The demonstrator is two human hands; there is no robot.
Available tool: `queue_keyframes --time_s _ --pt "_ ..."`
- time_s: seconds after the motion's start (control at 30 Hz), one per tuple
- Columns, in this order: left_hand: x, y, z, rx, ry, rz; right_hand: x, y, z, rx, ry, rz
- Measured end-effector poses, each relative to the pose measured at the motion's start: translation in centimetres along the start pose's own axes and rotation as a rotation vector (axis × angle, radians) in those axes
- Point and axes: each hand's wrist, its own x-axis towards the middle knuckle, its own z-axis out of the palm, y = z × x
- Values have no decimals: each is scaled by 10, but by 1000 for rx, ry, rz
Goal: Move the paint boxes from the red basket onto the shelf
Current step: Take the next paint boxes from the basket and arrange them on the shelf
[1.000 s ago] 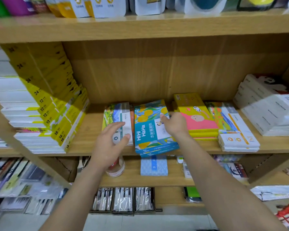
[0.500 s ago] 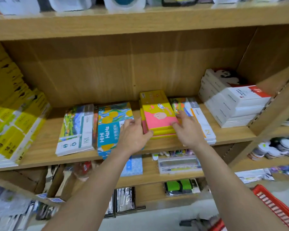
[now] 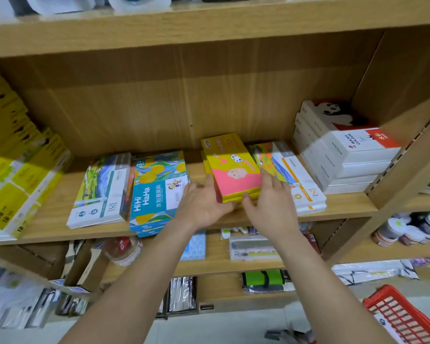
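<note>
1. The light wooden shelf fills the view. Its middle board carries paint boxes lying flat from left to right.
2. At the far right of that board sits a tall stack of white watercolour boxes with a panda on top, untouched.
3. The red plastic basket shows only as a corner at the near right, down by the floor. What it still holds is mostly out of frame, so I cannot tell how many boxes remain.
4. The blue box with yellow fruit and white lettering lies left of centre, its near end jutting slightly over the shelf edge. A second ago both hands were at it and its neighbour. They have since let go, so this box counts as placed.
5. The small stack of yellow-and-pink paint boxes lies at the centre, just right of the blue box and tight against a white-and-orange box.
6. Both hands have moved right to this stack.
   - The left hand wraps its near left corner, thumb up the side and fingers curled at the front edge.
   - The right hand lies fairly straight along the right side with its thumb on the near edge, apparently pressing rather than clasping.
   - I judge this to be squaring up the stack, with a reach back to the basket next.
</note>
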Motion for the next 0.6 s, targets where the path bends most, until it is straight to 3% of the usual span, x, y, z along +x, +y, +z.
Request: queue_keyframes --time_s 0.07,0.27,0.43,0.53,0.6 --pt "-3 0 5 77 22 29 -1 0 3 -7 -16 47" --pt "-9 -16 13 306 125 20 -16 10 5 16 -85 -89" --pt "-13 -34 8 329 200 18 -38 1 9 -16 56 -71" --pt "-12 -34 7 291 169 -4 -47 -7 14 -114 8 -44" --pt "-10 -31 6 232 147 -12 -40 -11 15 -44 -41 2"
